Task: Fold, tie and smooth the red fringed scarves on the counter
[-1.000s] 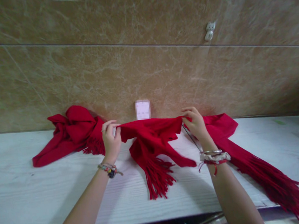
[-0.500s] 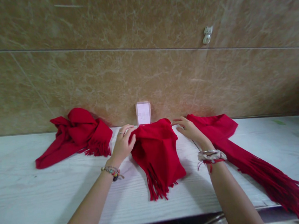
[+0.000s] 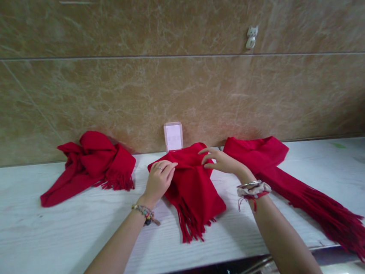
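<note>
the pale pink-rimmed, phone-like slab leans on the brown marbled tile wall at the worktop's back edge; its lower end is hidden and its screen is too blurred to read. both forearms are cut off by the bottom of the view, and the dark objects below the front edge are hard to make out. the worktop's left and right ends lie out of view.

the red fringed cloth scarf sits in the middle, its folded top near the back edge, its fringe pointing toward the front edge. it lies between and under the two hands. the left hand, at its upper left, has fingers and thumb drawn together on the cloth; whether they pinch a fold i cannot tell. the right hand is loosely spread at its upper right, fingertips over the cloth, thumb apart from them.

a crumpled red fringed scarf rests to the left, near the back edge. a long red scarf with tassels runs from the back edge, partly behind the right wrist, until its tassels overhang the front edge.
</note>
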Demonstrator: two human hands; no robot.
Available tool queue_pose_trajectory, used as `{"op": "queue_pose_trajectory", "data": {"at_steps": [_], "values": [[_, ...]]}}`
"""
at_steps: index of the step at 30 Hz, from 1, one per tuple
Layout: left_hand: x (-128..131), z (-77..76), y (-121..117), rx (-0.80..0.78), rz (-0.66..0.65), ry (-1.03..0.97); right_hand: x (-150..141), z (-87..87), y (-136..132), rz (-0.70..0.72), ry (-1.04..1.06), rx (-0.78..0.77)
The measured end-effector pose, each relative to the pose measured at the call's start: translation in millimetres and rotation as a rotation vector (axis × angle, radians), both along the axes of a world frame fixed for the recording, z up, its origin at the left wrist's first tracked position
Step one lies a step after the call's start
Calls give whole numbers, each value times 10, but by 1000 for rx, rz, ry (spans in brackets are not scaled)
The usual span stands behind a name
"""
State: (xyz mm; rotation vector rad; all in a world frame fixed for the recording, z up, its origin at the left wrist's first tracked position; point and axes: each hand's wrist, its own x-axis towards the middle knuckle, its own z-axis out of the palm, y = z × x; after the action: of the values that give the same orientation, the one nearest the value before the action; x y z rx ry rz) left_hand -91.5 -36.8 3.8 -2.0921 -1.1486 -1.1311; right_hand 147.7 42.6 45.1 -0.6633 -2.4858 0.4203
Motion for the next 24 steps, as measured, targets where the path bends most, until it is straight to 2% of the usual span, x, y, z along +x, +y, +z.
{"op": "queue_pose_trajectory", "data": {"at_steps": [6, 11, 16, 24], "values": [[56, 28, -41, -124, -203, 167, 80, -64, 123, -192, 226, 97], [114, -71, 17, -95, -166, 196, 79, -217, 214, -271, 271, 101], [136, -70, 14, 4, -116, 216, 59, -359, 231, -268, 271, 125], [155, -104, 38, 48, -72, 160, 19, -289, 224, -225, 377, 175]]}}
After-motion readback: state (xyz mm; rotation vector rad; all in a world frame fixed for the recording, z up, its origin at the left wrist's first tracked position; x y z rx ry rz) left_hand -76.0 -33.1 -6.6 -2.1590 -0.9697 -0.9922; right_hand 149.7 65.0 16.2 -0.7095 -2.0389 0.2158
